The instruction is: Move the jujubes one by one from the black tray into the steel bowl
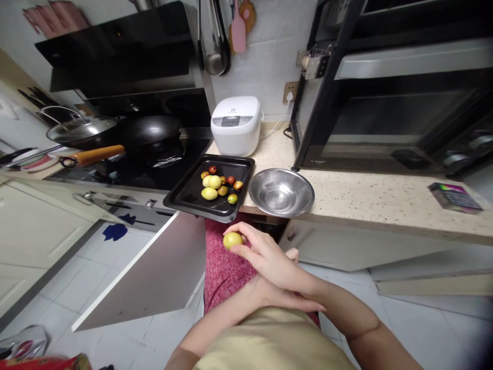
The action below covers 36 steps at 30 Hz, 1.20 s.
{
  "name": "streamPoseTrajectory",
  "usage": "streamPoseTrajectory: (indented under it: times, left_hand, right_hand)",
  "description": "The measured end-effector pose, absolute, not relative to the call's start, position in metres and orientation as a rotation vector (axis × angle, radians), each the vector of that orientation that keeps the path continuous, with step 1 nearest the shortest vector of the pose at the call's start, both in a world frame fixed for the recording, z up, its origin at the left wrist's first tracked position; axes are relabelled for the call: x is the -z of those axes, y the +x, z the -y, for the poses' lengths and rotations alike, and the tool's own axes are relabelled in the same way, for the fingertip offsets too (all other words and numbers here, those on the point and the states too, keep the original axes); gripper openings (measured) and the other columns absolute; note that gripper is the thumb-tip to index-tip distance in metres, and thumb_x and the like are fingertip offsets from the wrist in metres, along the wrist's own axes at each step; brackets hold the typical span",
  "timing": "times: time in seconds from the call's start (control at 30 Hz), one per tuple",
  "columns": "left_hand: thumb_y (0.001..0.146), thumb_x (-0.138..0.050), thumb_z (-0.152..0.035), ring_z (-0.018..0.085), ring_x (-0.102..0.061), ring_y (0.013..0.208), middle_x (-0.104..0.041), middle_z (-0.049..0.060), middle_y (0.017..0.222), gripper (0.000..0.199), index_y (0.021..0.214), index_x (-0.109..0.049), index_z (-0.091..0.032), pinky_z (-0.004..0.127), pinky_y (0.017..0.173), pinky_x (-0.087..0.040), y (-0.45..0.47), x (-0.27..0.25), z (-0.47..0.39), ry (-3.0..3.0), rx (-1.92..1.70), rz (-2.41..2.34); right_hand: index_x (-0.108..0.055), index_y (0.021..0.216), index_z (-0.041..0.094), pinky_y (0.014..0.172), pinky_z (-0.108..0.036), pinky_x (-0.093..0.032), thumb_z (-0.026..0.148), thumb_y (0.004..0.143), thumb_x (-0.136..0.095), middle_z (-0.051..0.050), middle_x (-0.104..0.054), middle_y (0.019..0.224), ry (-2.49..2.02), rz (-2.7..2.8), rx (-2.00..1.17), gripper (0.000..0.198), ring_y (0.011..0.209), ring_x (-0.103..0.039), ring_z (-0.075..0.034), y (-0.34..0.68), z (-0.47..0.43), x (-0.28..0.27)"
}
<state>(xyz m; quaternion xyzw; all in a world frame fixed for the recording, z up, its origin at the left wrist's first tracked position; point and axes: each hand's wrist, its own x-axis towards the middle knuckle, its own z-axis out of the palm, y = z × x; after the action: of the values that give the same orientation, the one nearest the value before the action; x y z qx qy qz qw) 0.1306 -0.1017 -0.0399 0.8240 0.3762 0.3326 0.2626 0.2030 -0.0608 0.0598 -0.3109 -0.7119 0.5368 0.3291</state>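
Note:
My right hand (265, 257) holds a small yellow oval fruit (232, 240), like a small lemon, between thumb and fingers. It is in front of the counter edge, over my lap. My left hand (283, 297) crosses beneath the right one and wraps round my right wrist; part of it is hidden under that arm. Just beyond, a black baking tray (185, 192) carries several yellow oval fruits (209, 193) and several smaller red, orange and greenish ones (231, 180), perhaps cherry tomatoes. To its right stands a steel bowl (282, 191) with nothing visible inside.
A white rice cooker (236, 126) stands behind the tray. At left, a wok (152, 128) and a lidded pan (82, 131) sit on the stove. An oven (385, 113) and a small box (454, 198) are at right. An open cabinet door (154, 272) juts out below.

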Motion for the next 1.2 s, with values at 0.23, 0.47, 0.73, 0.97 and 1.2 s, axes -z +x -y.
streamPoseTrajectory:
  times: [0.23, 0.47, 0.73, 0.97, 1.2]
  left_hand:
    - [0.067, -0.079, -0.064, 0.032, -0.071, 0.09, -0.068, 0.008, 0.099, 0.061, 0.11, -0.066, -0.022, 0.045, 0.088, -0.064, 0.149, 0.057, 0.106, 2.121, -0.74, -1.048]
    - [0.084, -0.069, -0.057, 0.028, -0.075, 0.092, -0.074, 0.008, 0.102, 0.053, 0.123, -0.066, -0.02, 0.039, 0.088, -0.064, 0.146, 0.056, 0.109, 2.081, -0.682, -0.909]
    - [0.092, -0.069, -0.043, 0.015, -0.07, 0.08, -0.05, 0.019, 0.152, 0.087, 0.165, -0.024, -0.025, 0.034, 0.077, -0.063, 0.115, 0.001, 0.078, 2.159, -0.944, -0.848]
    - [0.075, -0.088, -0.049, 0.014, -0.073, 0.077, -0.033, 0.024, 0.163, 0.121, 0.168, -0.011, -0.037, 0.029, 0.062, -0.064, 0.126, 0.014, 0.094, 1.851, -0.733, -0.335]
    - [0.075, -0.086, -0.055, 0.004, -0.058, 0.054, -0.065, 0.009, 0.116, 0.122, 0.168, -0.01, -0.034, 0.017, 0.045, -0.047, 0.152, 0.042, 0.08, 1.626, -0.543, -0.164]
  right_hand:
    - [-0.059, 0.111, 0.023, 0.063, -0.023, -0.044, 0.042, 0.104, -0.055, 0.002, -0.061, 0.092, -0.743, 1.809, -1.607, 0.02, 0.068, -0.053, -0.01, 0.205, 0.058, -0.055]
    - [-0.06, 0.114, 0.024, 0.046, -0.018, -0.037, 0.048, 0.103, -0.054, 0.005, -0.053, 0.074, -0.793, 1.757, -1.653, 0.026, 0.057, -0.047, -0.009, 0.213, 0.062, -0.06]
    - [-0.057, 0.117, 0.027, 0.076, -0.033, -0.056, 0.059, 0.1, -0.055, -0.007, -0.064, 0.113, -0.967, 1.451, -0.805, 0.036, 0.096, -0.064, -0.021, 0.267, 0.012, -0.054]
    - [-0.059, 0.112, 0.026, 0.1, -0.042, -0.048, 0.059, 0.104, -0.046, -0.007, -0.07, 0.115, -1.016, 1.58, -0.739, 0.036, 0.108, -0.063, -0.024, 0.257, 0.012, -0.047]
    - [-0.059, 0.114, 0.027, 0.095, -0.04, -0.05, 0.06, 0.103, -0.047, -0.007, -0.071, 0.116, -1.002, 1.617, -0.698, 0.037, 0.107, -0.065, -0.024, 0.253, 0.01, -0.057]
